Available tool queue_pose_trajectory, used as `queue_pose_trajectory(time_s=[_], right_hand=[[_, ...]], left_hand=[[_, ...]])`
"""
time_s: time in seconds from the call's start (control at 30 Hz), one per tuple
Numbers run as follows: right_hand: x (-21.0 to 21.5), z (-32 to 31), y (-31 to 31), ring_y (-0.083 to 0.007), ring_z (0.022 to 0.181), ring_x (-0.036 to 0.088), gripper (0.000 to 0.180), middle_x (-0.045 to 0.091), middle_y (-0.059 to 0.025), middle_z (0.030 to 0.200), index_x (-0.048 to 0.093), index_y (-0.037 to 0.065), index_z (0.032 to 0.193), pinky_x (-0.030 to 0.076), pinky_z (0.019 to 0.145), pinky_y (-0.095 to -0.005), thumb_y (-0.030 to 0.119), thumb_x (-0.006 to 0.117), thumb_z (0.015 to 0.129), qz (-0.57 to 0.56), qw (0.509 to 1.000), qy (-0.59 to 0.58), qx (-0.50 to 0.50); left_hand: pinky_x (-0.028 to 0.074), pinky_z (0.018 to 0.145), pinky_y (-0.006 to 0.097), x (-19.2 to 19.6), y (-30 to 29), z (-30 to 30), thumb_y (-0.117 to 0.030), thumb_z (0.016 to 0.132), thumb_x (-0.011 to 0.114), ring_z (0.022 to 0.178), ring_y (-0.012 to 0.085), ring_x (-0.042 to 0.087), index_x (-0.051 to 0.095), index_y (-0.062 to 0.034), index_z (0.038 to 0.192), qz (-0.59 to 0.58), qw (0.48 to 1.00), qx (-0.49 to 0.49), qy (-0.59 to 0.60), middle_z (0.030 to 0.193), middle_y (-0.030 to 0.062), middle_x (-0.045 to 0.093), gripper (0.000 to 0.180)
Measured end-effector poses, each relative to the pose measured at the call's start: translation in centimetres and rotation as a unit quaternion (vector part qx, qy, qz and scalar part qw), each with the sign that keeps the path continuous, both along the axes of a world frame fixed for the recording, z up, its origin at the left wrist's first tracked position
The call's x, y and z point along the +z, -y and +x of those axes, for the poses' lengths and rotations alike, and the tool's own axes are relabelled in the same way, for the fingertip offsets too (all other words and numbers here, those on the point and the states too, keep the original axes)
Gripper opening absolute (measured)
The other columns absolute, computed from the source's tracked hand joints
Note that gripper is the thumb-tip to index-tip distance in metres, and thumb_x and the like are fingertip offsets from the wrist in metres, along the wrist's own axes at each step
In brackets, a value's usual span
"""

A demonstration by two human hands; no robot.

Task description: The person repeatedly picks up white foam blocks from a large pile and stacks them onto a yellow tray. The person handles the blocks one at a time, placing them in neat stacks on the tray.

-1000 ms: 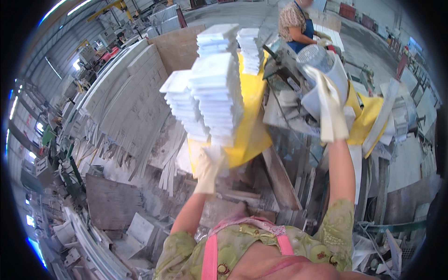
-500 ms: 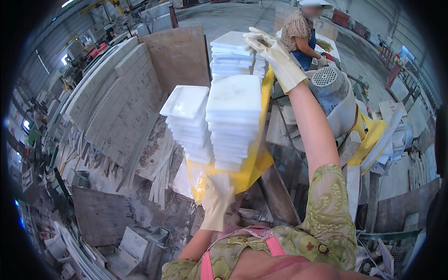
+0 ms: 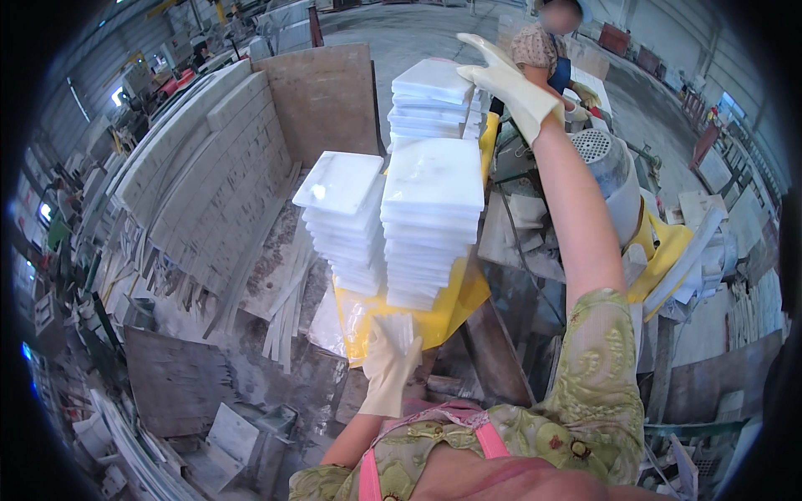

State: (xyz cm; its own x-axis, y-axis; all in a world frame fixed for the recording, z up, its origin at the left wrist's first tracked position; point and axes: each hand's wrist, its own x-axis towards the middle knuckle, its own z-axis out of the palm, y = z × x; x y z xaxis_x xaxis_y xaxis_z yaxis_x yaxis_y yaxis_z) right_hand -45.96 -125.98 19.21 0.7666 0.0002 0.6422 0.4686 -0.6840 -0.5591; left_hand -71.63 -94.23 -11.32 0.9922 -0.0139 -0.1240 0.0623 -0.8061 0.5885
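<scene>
My right hand (image 3: 516, 90), in a cream rubber glove, reaches far forward with its fingers spread. Its lower fingertips are at the right corner of the far stack of white stone tiles (image 3: 430, 82); whether they touch it I cannot tell. Closer in stand a tall stack of square white tiles (image 3: 433, 177) and, left of it, a lower stack (image 3: 338, 181). My left hand (image 3: 388, 380), gloved too, is low in front of the stacks beside the yellow sheet (image 3: 447, 316) beneath them. Its thumb and fingers close around something pale, which I cannot make out.
A co-worker (image 3: 539, 58) stands at the far right by a bench. Nearer on the right is a grey motor (image 3: 601, 159) with a perforated end. Pale slabs (image 3: 221, 167) and a brown board (image 3: 322, 100) form a wall at left. Stone strips (image 3: 288, 309) litter the floor.
My right hand's fingers have spread wider near the far stack's corner. The whole view has shifted slightly, so the stacks appear further right. The left hand stays low in front of them.
</scene>
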Motion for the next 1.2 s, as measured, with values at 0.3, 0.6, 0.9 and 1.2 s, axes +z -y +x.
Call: queue_pose_trajectory(time_s=[0.3,0.6,0.9,1.2], right_hand=[[1.5,1.2,-0.1,-0.0189,0.116,0.061,0.043,0.066,-0.0104,0.127,0.067,0.006,0.127,0.046,0.099,-0.0298,0.033,0.057,0.095,-0.079,0.981,-0.159,0.072],[2.0,0.1,0.0,-0.0134,0.107,0.061,0.047,0.069,-0.0067,0.116,0.065,0.004,0.129,0.047,0.093,-0.0279,0.041,0.062,0.1,-0.097,0.979,-0.175,0.037],[1.3,-1.3,0.2,-0.0126,0.11,0.06,0.044,0.067,-0.0027,0.121,0.065,0.006,0.134,0.046,0.097,-0.0278,0.031,0.066,0.099,0.01,0.972,-0.144,0.186],[0.1,0.1,1.9,-0.0139,0.097,0.067,0.046,0.073,-0.0051,0.116,0.068,0.01,0.133,0.051,0.087,-0.0259,0.035,0.074,0.095,-0.002,0.967,-0.162,0.196]], left_hand=[[0.053,0.096,0.047,0.4,0.1,-0.3,-0.049,0.076,0.083,0.121,0.0419,0.062,0.011,0.0051,0.159,-0.024,1.0,0.006,0.009,0.146,0.0287,0.049,0.123],[0.053,0.096,0.048,2.1,0.4,0.0,-0.051,0.075,0.08,0.119,0.0435,0.062,0.013,0.0044,0.16,-0.038,0.998,0.024,-0.052,0.142,0.0295,0.051,0.121],[0.054,0.094,0.048,1.6,0.3,0.2,-0.054,0.075,0.081,0.118,0.0396,0.064,0.011,-0.0003,0.161,-0.008,0.997,0.003,-0.071,0.148,0.0247,0.049,0.123],[0.053,0.096,0.048,1.5,0.4,0.1,-0.052,0.075,0.082,0.12,0.04,0.063,0.01,0.0005,0.161,-0.018,0.998,0.021,-0.055,0.15,0.0254,0.047,0.124]])
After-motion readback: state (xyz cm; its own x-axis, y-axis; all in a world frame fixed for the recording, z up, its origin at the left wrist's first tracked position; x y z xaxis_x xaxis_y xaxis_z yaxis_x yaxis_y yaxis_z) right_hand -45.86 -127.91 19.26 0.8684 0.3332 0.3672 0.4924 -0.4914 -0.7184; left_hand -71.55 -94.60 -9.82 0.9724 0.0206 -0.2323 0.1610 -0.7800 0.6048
